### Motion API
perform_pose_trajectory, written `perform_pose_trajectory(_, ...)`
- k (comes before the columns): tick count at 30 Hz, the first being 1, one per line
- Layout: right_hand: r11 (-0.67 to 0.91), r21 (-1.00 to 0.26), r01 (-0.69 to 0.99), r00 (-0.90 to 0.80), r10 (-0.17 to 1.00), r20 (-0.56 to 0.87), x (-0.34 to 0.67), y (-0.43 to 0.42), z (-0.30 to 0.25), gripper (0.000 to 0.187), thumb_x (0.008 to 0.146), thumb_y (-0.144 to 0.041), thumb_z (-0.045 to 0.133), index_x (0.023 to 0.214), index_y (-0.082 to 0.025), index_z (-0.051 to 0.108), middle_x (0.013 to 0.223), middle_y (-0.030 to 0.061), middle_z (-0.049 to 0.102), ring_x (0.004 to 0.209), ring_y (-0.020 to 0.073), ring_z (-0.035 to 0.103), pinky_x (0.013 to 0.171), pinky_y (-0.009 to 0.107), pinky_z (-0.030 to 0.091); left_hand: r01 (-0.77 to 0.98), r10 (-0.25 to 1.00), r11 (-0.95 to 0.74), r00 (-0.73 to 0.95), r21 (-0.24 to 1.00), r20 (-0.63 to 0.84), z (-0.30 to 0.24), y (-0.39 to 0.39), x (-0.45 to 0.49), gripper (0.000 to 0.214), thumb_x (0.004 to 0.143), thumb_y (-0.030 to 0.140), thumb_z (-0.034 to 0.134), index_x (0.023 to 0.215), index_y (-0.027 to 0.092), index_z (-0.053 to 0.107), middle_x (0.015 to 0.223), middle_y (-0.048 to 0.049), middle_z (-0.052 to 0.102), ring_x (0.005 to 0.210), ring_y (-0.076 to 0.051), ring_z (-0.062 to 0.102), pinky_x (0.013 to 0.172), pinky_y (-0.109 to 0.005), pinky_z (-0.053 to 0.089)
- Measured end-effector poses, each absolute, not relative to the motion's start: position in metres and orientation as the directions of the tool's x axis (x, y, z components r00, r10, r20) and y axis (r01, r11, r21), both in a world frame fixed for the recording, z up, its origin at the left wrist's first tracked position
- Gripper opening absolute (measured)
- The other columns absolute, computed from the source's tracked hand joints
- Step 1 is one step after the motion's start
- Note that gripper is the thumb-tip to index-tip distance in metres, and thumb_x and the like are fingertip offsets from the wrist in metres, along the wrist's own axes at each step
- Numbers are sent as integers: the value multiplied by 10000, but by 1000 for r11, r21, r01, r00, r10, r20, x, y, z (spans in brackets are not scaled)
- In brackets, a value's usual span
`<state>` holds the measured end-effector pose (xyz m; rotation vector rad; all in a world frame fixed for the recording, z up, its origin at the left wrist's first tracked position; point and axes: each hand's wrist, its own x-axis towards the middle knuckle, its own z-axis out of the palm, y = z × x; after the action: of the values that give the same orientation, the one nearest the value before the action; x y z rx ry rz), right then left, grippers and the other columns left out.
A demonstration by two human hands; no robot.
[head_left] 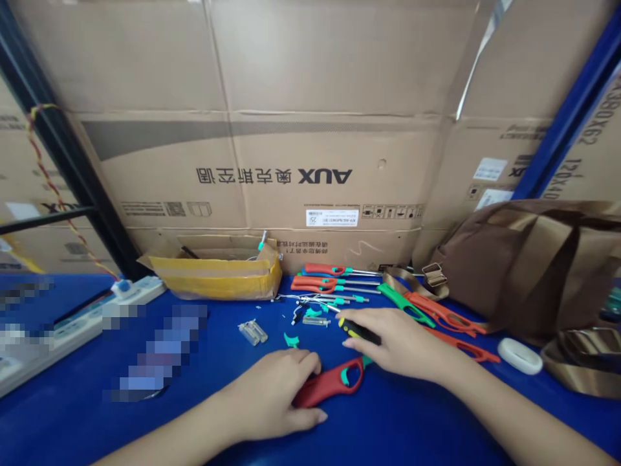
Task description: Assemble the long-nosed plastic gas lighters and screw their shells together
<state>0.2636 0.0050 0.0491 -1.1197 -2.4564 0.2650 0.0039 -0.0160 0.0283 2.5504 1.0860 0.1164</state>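
Note:
My left hand (276, 395) rests on the blue table (204, 427), its fingers closed around the end of a red lighter handle (330, 383) with a teal trigger. My right hand (395, 343) lies just beyond it, gripping a black and yellow screwdriver (356, 330) whose tip points left toward small parts. Two clear little tubes (252, 332) and a teal clip (291, 340) lie loose ahead of my left hand.
Several red and green long-nosed lighters (334, 279) lie at the back and right. A shallow taped cardboard tray (218, 272) stands back left, a white power strip (72, 323) at left, a brown bag (524, 265) and white oval case (519, 355) at right. Cardboard boxes wall the back.

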Motion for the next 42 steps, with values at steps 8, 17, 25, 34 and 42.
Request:
perform_pose_trajectory(8,584,-207,785,-582,809,79,279,14,28,304,997,-393,577,1257,-276,683,1110,79,720,1007,266,704,843,354,525,632,619,-661,764,403,-181,58,-3,-4,171,867,372,666,965,232,674,926,-4,682,789,-179,628,657,-263,399)
perform_pose_trajectory(17,629,-348,695,-663,748,28,282,15,27,243,943,-457,662,1045,-237,671,1008,31,763,887,224,714,686,269,441,492,530,-711,845,503,-78,97,61,-34,234,842,342,741,1039,217,735,932,-9,597,818,-150,581,737,-235,451)
perform_pose_trajectory(25,615,-323,719,-650,760,-1,285,23,20,330,872,-530,716,1014,-239,649,985,20,733,852,212,682,668,260,397,483,527,-729,848,484,-53,136,87,-48,293,969,419,613,1191,263,721,996,-22,583,908,-163,578,802,-240,485)
perform_pose_trajectory(34,601,-332,727,-640,769,-10,283,20,19,302,865,-493,717,934,-225,598,943,10,717,801,197,647,628,256,341,638,751,-652,616,410,236,98,120,-35,466,973,588,506,1236,241,671,980,-18,518,932,-194,558,913,-342,487)
perform_pose_trajectory(42,601,-320,733,-637,770,-13,281,18,22,289,887,-487,698,911,-222,587,948,17,721,812,209,666,624,262,339,728,801,-598,532,336,273,54,150,0,476,954,522,500,1184,148,684,1008,-58,518,946,-226,601,927,-378,512)
